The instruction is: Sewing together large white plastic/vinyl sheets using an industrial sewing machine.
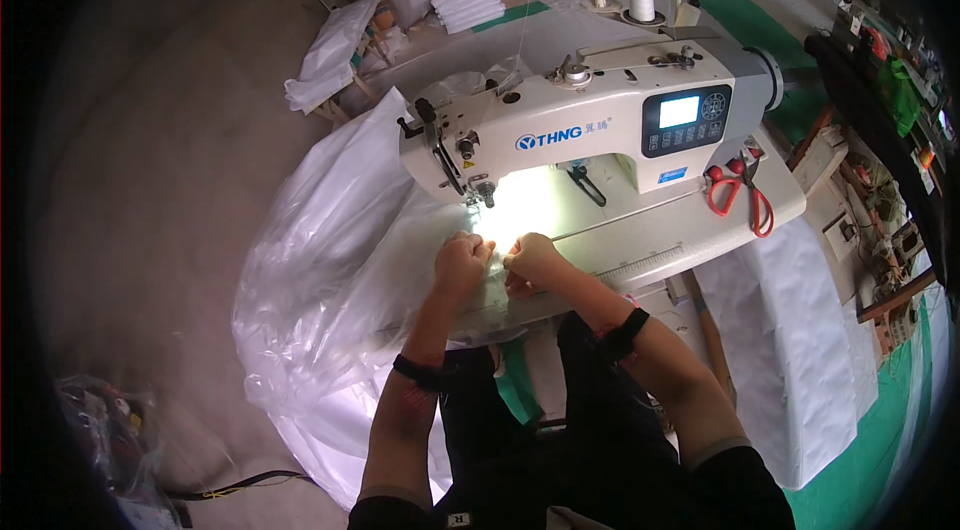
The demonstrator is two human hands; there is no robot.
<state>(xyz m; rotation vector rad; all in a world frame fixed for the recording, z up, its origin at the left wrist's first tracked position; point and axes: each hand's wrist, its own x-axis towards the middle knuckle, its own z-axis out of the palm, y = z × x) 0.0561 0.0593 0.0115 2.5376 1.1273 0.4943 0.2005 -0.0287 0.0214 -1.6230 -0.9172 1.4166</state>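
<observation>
Plastic sheeting (330, 230) spills off the left end of the sewing machine (580, 120) table (640, 230). Left hand (463, 260), right hand (534, 260) curled near the stitching end; glare, cannot tell whether either pinches it. Risk: overhanging weight could drag it askew.

Pale sewing table (735, 222), rounded right corner, ruler scale (645, 261) along the near edge. From where I stand: white industrial sewing machine (590, 105) mounted on top; black thread snips (580, 176) beneath its arm; red-handled scissors (752, 188) at the right end; translucent plastic sheeting (330, 240) over the left, spilling off the edge.
</observation>
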